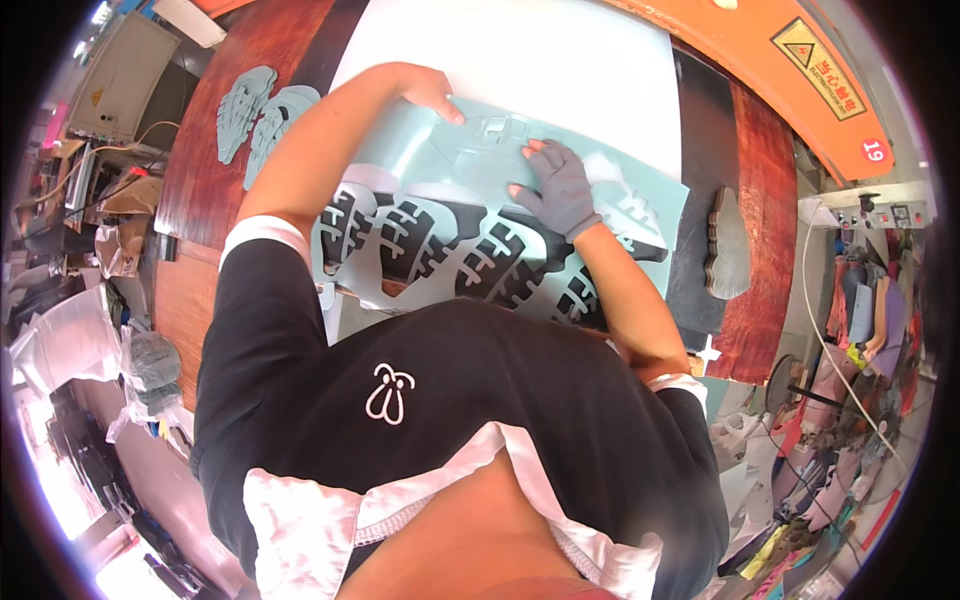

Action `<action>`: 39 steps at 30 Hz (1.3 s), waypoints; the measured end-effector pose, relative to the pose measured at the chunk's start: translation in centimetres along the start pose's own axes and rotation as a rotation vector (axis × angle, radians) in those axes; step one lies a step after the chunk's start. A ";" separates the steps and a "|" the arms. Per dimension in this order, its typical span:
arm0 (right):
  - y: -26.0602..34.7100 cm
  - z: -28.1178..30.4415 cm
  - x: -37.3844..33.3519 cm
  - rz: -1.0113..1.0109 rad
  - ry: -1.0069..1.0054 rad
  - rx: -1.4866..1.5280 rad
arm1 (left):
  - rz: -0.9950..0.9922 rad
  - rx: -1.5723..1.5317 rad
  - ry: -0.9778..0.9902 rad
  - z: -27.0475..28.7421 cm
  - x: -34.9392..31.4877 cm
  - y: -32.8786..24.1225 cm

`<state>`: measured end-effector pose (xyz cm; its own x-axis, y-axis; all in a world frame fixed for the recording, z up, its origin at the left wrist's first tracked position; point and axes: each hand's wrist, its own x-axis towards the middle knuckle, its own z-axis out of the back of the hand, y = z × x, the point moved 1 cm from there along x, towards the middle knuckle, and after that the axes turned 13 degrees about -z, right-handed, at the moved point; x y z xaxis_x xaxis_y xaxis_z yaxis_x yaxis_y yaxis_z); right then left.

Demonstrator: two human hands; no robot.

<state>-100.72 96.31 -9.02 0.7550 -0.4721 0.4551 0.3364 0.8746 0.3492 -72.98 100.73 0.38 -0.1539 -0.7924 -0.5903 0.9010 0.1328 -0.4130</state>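
Observation:
A pale blue-green sheet (415,160) lies across the work surface in front of me, with sole-shaped cutouts along its near side. Dark surface shows through these openings, and toothed strips of the sheet stand between them. My bare left hand (430,92) rests at the sheet's far edge, its visible fingers apart and pointing right; the other fingers are hidden. On the sheet to the right lies my right hand (560,188), in a grey glove with bare fingertips. Its fingers are spread, pressing flat near faint cut outlines (500,130).
A white board (520,45) lies under and beyond the sheet. Stacked sole-shaped pieces (243,112) sit at the far left on a reddish-brown table (190,190). At the right stands a grey sole-shaped block with wavy sides (728,245). An orange machine beam (700,25) crosses the far side.

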 end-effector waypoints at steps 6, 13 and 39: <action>1.4 1.4 0.5 -0.111 -0.022 0.063 | -0.191 -0.586 -0.096 -0.8 -0.8 -0.2; 9.0 3.2 1.4 -0.615 0.207 0.665 | -0.469 -1.120 -0.171 -4.5 -2.4 -5.2; -1.1 8.6 -4.1 -1.119 -0.232 1.291 | -0.158 -0.048 -0.799 -2.7 -3.3 4.2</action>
<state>-109.05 96.34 -4.21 0.3586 -0.8482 -0.3897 -0.1212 -0.4563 0.8815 -69.79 105.51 -1.31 0.0748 -0.9869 0.1426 0.8718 -0.0047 -0.4898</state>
